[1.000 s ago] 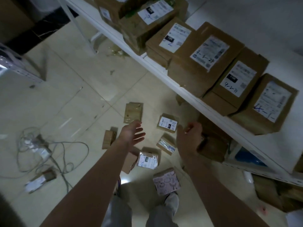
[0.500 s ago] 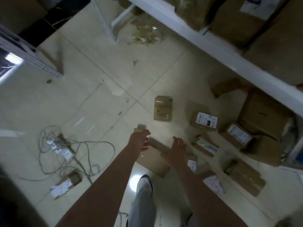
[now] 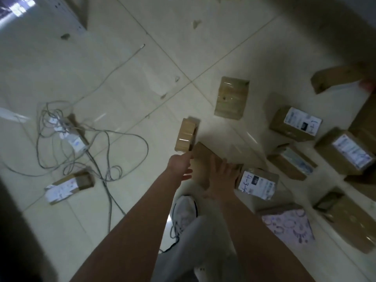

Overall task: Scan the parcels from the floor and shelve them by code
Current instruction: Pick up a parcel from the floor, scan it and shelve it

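One parcel [image 3: 201,153] touches left hand [image 3: 180,165], right hand [image 3: 218,181] (fingers [image 3: 223,166] spread).

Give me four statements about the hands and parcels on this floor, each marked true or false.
1. The left hand and the right hand are both at the plain brown box. True.
2. The parcel marked 4-3 stands on a shelf. False: it lies on the floor, just right of the right hand.
3. A tangle of cable lies on the floor to the left of the hands. True.
4. The patterned parcel is held in the right hand. False: it lies on the floor beside the person's leg, touched by neither hand.
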Action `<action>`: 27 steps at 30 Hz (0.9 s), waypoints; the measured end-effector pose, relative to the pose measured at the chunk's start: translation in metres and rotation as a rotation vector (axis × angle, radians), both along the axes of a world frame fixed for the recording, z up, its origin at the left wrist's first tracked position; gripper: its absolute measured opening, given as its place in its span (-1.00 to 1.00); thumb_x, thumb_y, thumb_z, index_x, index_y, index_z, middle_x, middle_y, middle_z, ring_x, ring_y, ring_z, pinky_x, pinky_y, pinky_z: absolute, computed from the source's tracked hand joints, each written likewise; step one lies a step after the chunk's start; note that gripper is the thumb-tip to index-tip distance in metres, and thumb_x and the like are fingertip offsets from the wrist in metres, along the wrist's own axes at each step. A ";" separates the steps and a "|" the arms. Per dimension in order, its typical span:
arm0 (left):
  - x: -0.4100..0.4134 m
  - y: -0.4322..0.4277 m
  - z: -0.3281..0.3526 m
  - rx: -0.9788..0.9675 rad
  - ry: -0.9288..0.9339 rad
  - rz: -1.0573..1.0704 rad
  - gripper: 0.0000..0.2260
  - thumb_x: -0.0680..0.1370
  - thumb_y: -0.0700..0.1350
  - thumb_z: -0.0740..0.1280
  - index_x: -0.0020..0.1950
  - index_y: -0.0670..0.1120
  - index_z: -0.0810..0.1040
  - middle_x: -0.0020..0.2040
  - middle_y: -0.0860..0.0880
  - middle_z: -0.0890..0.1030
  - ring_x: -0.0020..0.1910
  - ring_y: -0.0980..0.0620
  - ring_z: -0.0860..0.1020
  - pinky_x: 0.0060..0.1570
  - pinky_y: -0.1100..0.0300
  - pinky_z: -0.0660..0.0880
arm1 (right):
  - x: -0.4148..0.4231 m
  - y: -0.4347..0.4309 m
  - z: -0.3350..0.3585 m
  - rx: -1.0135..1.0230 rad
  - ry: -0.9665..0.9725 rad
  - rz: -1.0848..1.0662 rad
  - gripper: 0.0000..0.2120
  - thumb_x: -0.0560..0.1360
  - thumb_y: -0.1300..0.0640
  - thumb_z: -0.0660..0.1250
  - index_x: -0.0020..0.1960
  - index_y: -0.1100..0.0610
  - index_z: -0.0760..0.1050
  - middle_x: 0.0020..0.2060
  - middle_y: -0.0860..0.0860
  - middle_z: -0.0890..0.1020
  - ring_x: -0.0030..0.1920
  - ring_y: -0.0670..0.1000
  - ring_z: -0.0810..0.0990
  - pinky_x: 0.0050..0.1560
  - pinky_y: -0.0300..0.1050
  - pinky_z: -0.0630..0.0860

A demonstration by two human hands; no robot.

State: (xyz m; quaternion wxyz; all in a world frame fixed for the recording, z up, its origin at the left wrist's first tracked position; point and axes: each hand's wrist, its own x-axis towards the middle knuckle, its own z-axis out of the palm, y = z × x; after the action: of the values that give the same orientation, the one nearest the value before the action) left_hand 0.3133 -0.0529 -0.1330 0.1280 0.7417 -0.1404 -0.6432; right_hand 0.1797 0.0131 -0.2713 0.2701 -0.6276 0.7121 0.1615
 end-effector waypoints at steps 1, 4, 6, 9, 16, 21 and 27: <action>0.002 0.003 -0.007 -0.007 0.002 0.000 -0.74 0.60 -0.07 0.34 0.15 -0.24 0.55 -0.05 -0.14 0.53 -0.07 -0.11 0.56 -0.13 0.11 0.54 | 0.001 0.000 -0.010 -0.014 0.081 0.037 0.18 0.28 -0.15 0.58 0.58 0.06 -0.17 0.49 0.38 0.18 0.42 0.45 0.27 0.34 0.49 0.26; 0.011 0.010 -0.022 -0.029 -0.002 0.000 -0.74 0.61 -0.05 0.32 0.16 -0.23 0.55 -0.03 -0.14 0.54 -0.07 -0.10 0.57 -0.08 0.09 0.55 | 0.001 0.009 -0.021 0.038 0.170 0.083 0.21 0.40 -0.18 0.50 0.57 0.08 -0.40 0.52 0.41 0.03 0.47 0.44 0.16 0.39 0.45 0.19; 0.018 0.014 -0.024 -0.041 -0.003 0.005 -0.77 0.60 -0.06 0.32 0.10 -0.22 0.55 -0.04 -0.12 0.55 -0.09 -0.09 0.57 -0.10 0.09 0.54 | -0.004 0.007 -0.021 -0.006 0.210 0.084 0.23 0.39 -0.21 0.49 0.56 0.04 -0.45 0.49 0.41 0.04 0.46 0.42 0.16 0.39 0.38 0.23; 0.027 0.021 -0.011 -0.040 -0.028 -0.010 -0.76 0.59 -0.07 0.34 0.13 -0.22 0.55 -0.04 -0.10 0.54 -0.03 -0.11 0.58 -0.01 0.05 0.56 | -0.009 0.001 -0.007 0.078 0.172 -0.018 0.38 0.23 -0.35 0.53 0.56 -0.01 -0.44 0.44 0.39 0.07 0.45 0.37 0.17 0.39 0.28 0.23; 0.015 0.027 0.091 -0.064 -0.030 -0.007 -0.76 0.57 -0.05 0.36 0.11 -0.21 0.55 0.00 -0.12 0.54 0.02 -0.12 0.56 0.07 0.02 0.53 | -0.032 -0.008 0.128 0.055 -0.289 -0.576 0.35 0.17 -0.34 0.56 0.57 -0.13 -0.36 0.45 0.31 0.19 0.43 0.33 0.26 0.36 0.26 0.34; -0.036 0.005 0.220 -0.154 0.025 0.075 -0.75 0.54 0.06 0.38 0.00 -0.13 0.57 0.01 -0.12 0.54 0.00 -0.07 0.51 -0.06 0.10 0.44 | -0.083 -0.030 0.292 -0.112 -0.955 -0.910 0.28 0.05 -0.26 0.59 0.61 -0.09 0.02 0.44 0.06 0.40 0.37 0.14 0.45 0.32 0.19 0.48; -0.104 -0.003 0.398 -0.158 0.225 0.074 -0.20 0.23 0.41 0.45 0.28 -0.10 0.49 0.24 -0.13 0.51 0.18 -0.14 0.50 0.19 -0.03 0.49 | -0.148 -0.020 0.512 -0.246 -1.386 -0.967 -0.18 0.31 -0.05 0.52 0.51 -0.07 0.28 0.19 -0.02 0.65 0.14 0.02 0.66 0.02 -0.06 0.60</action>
State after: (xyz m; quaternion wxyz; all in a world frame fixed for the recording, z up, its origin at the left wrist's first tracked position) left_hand 0.2091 -0.0558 0.2646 0.2246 0.6573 -0.1477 -0.7041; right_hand 0.0315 -0.0072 0.2407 0.6138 -0.2366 0.5882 -0.4704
